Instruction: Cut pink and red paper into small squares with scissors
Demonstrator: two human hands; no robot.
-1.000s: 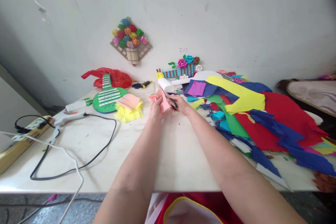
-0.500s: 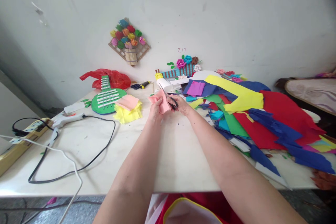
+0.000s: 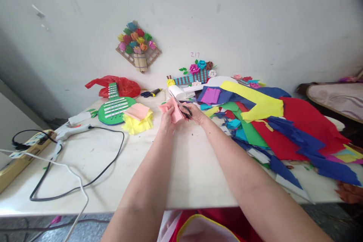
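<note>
left hand (image 3: 168,116) had thumb and fingers pinched on the pink paper (image 3: 177,113), just right of the yellow sheets (image 3: 137,125), while the right hand (image 3: 196,113) gripped the scissors (image 3: 188,112) by the black handles. blades sat near the left fingertips, so a careless snip could've nicked one. paper looked thin and floppy, so a looser pinch could've let it buckle and cut crooked.
</note>
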